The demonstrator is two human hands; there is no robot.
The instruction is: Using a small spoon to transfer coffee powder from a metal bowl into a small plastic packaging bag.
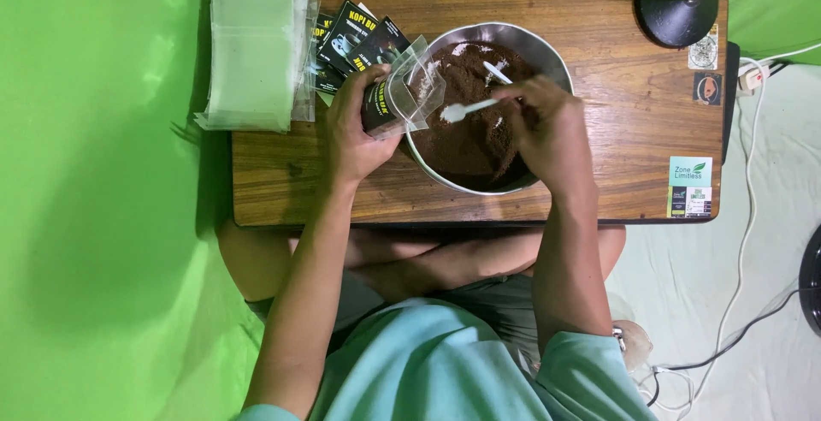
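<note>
Over round steel bowl (547,57) of dark brown powder: left hand (355,130) clasping small clear plastic pouch (410,87) open at bowl's left rim; right hand (547,126) pinching white plastic spoon (466,110). Likely risk: powder spilling beside bowl if pouch mouth sags.

Person wears a pale mint-green short-sleeved shirt (428,361) and grey-green shorts (487,301); forearms bare below the sleeve hems, legs bare, no rings or watch visible.
</note>
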